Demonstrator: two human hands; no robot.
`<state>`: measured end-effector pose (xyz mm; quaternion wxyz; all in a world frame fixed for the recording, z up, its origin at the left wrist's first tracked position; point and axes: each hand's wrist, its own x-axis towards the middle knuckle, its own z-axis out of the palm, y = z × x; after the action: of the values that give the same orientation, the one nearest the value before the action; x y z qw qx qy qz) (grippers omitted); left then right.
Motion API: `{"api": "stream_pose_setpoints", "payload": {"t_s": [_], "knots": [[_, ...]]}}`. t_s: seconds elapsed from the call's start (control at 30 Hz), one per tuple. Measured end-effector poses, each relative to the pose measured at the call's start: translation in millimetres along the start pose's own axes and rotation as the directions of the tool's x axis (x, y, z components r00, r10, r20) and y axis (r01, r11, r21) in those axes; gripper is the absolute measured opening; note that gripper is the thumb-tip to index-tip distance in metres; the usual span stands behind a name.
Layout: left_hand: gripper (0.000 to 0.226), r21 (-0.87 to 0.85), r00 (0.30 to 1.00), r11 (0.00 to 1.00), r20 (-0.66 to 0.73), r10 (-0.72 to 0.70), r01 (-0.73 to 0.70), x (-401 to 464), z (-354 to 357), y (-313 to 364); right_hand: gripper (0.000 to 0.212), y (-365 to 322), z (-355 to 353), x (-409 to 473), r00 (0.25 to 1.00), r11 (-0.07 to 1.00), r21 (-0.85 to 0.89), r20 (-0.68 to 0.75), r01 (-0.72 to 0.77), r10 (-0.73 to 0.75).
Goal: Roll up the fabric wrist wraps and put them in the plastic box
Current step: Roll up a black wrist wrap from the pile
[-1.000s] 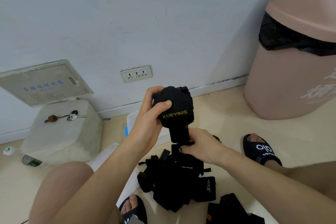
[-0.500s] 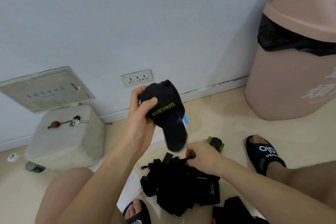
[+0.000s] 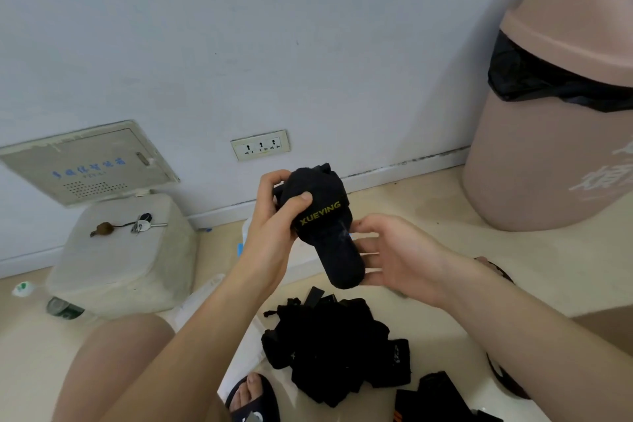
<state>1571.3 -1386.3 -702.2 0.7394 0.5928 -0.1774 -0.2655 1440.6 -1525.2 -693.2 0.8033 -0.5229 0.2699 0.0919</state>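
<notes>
1. The left hand [image 3: 274, 226] gripped a partly rolled black wrist wrap [image 3: 320, 216] lettered XUEYING in yellow, thumb pressed on top of the roll, held up in front of the wall's skirting
2. The wrap's loose tail [image 3: 344, 264] hung down and to the right from the roll
3. The right hand [image 3: 400, 257] was spread wide, palm turned toward the tail, fingers just beside or touching it, gripping nothing
4. A pile of black wraps [image 3: 329, 356] lay on the floor below both hands, between the person's legs
5. A pale plastic box [image 3: 245, 229] showed only as an edge behind the left wrist, mostly hidden
6. A pink bin [image 3: 548, 147] stood at the right, against the wall; keys [image 3: 140, 224] lay on a white block at the left
</notes>
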Motion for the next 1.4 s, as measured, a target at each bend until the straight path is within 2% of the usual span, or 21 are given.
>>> {"api": "stream_pose_setpoints", "payload": {"t_s": [0.07,0.13,0.2,0.4,0.6,0.63,0.8,0.93,1.07,1.13,1.2,1.27,1.3,1.37,1.4], "knots": [[0.029,0.009,1.000,1.000,-0.012,0.007,-0.007,0,1,-1,0.027,4,5,-3,0.999,0.998,-0.062,0.028,-0.016,0.018],[0.027,0.021,0.999,1.000,-0.029,0.013,-0.012,1,3,-3,0.023,9,10,-6,1.000,0.981,-0.192,-0.004,0.017,-0.018],[0.027,0.051,0.999,0.999,-0.048,0.018,-0.016,2,3,-6,0.016,14,15,-7,0.996,0.973,-0.225,-0.063,0.049,-0.065],[0.029,0.150,0.997,0.988,-0.066,0.043,-0.033,6,2,-11,0.018,17,23,-15,0.983,0.984,-0.128,-0.117,0.124,-0.140],[0.029,0.329,0.997,0.941,0.016,0.080,-0.081,0,9,-21,0.049,4,23,-20,0.942,0.963,-0.086,-0.203,0.254,-0.267],[0.029,0.346,0.997,0.935,0.038,0.068,-0.077,-2,13,-23,0.048,-1,22,-21,0.933,0.955,-0.095,-0.205,0.282,-0.296],[0.026,0.313,0.989,0.950,0.143,-0.028,-0.018,-12,28,-28,0.017,-16,13,-24,0.901,0.935,-0.091,-0.249,0.343,-0.355],[0.034,0.319,0.981,0.948,0.187,-0.058,-0.005,-15,31,-31,0.006,-23,9,-22,0.920,0.950,-0.056,-0.235,0.308,-0.312],[0.034,0.246,0.975,0.967,0.194,-0.109,0.059,-16,30,-30,0.019,-24,2,-24,0.950,0.956,-0.029,-0.109,0.291,-0.292],[0.033,0.232,0.971,0.969,0.200,-0.134,0.086,-17,28,-29,0.019,-24,-2,-23,0.945,0.943,-0.101,-0.050,0.318,-0.324],[0.027,0.264,0.961,0.959,0.223,-0.163,0.101,-19,27,-30,0.011,-26,-8,-21,0.934,0.907,-0.254,-0.027,0.337,-0.355],[0.019,0.297,0.947,0.948,0.257,-0.194,0.113,-23,27,-30,0.017,-27,-16,-19,0.912,0.835,-0.423,-0.044,0.353,-0.408],[0.018,0.324,0.942,0.940,0.268,-0.199,0.107,-24,27,-30,0.018,-27,-20,-19,0.888,0.761,-0.540,-0.052,0.360,-0.457],[0.020,0.383,0.936,0.921,0.290,-0.197,0.075,-25,28,-29,0.019,-25,-28,-19,0.826,0.538,-0.780,-0.048,0.320,-0.562],[0.021,0.400,0.933,0.915,0.304,-0.194,0.060,-26,28,-29,0.019,-23,-30,-18,0.793,0.449,-0.842,-0.043,0.298,-0.608]]}}
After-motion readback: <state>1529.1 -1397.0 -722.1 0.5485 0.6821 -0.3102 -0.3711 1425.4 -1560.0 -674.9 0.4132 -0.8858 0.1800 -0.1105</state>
